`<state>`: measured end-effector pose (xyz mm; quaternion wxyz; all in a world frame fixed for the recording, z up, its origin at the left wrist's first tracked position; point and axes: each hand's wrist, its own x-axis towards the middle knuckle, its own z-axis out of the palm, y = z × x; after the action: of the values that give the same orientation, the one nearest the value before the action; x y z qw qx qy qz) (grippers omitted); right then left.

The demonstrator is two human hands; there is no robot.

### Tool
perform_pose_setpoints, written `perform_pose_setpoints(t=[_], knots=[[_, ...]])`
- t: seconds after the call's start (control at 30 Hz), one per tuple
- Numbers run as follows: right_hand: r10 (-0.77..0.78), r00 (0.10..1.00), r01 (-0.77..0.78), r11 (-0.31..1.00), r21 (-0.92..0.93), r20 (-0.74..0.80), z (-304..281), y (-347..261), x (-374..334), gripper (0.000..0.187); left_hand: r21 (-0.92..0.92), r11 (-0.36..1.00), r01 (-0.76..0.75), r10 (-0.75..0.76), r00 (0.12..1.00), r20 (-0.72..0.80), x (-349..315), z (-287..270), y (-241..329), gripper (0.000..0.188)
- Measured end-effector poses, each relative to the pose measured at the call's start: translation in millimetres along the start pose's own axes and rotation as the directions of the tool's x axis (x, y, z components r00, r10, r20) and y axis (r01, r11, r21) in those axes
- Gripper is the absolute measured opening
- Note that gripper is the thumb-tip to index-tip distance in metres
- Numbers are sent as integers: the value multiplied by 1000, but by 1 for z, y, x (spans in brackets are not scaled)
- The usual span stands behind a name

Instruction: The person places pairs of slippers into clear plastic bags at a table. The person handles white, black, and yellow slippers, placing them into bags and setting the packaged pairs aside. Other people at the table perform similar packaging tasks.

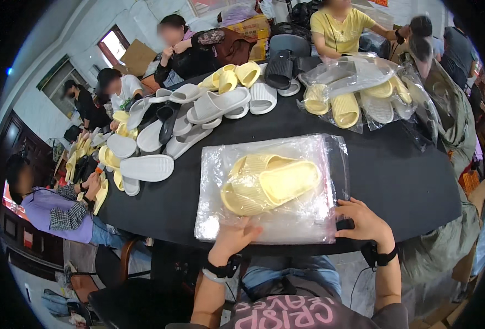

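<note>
Pale yellow foam slide sandals (270,183) in a clear plastic bag (314,219), frame centre, on the black bench (396,170): likely light, squashy, film slippery. Left hand (234,236) spread flat on the bag's near edge; right hand (363,219) curled, pinching its lower-right corner. Best gripped through the film around the soles.

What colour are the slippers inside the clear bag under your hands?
Pale yellow slippers, seen through the clear plastic bag; the head view shows them best.

Frame centre: yellow slippers (270,183) inside clear plastic bag (308,151) on black table (396,175). Left hand (234,237), right hand (363,219) press bag's lower edge. Loose slippers (198,112) upper left.
</note>
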<state>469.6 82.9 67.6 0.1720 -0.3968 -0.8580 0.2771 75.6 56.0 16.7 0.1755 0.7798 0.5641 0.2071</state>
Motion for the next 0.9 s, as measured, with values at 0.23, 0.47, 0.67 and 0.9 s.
perform_pose_setpoints(t=[0.23, 0.47, 0.67, 0.9], knots=[[54, 949, -83, 993, -79, -311, 9, -43, 14, 48, 386, 915, 117, -16, 967, -255, -46, -59, -10, 43], [48, 925, -89, 992, -93, -376, 24, -55, 40, 15, -105, 976, 189, -216, 880, -424, -39, -55, 1, 24], [192, 855, -110, 975, 193, -483, 23, -49, 33, 9, -197, 968, 152, -238, 797, -555, -36, -43, -12, 10], [286, 910, 133, 484, 865, -300, 34, -24, -5, 19, -736, 671, 89, -602, 646, -470, -71, -29, -33, 8]])
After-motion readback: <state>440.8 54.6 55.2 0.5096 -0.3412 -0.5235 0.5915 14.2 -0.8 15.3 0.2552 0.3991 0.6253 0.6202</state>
